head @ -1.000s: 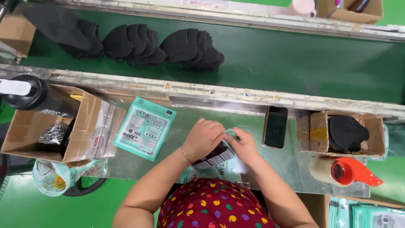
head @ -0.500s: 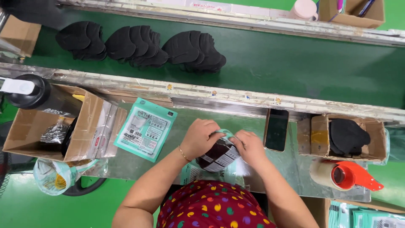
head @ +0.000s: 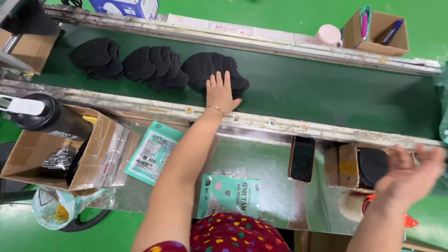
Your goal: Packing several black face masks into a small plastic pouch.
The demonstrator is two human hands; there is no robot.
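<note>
Black masks: three fanned stacks (head: 212, 70) lie in a row on the dark green belt (head: 326, 93); the rightmost stack sits under the reaching hand.
Left hand: (head: 221, 92) stretched across the near rail, palm down on the near edge of that rightmost stack, fingers (head: 219, 79) spread flat and not closed on anything.
Right hand: (head: 407, 173) blurred, raised just beside the small cardboard box (head: 343, 165) that has black masks in it; fingers look loosely spread and hold nothing.
Sealed pack: teal-and-white pouch (head: 228, 196) lies flat on the metal table (head: 266, 163), close to the body; a second teal pouch (head: 151, 151) lies further left.
Phone: (head: 302, 158) dark, face up, just left of the small box.
Left box: open carton (head: 28, 158) with a black bottle (head: 42, 116) at its far corner.
Doing it well, as a judgement: curl the fingertips under the near edge of the stack so only the top mask lifts, keep the rest of the fan undisturbed, and draw it back over the rail without snagging.
Watch for: a flat palm may drag several masks together.
</note>
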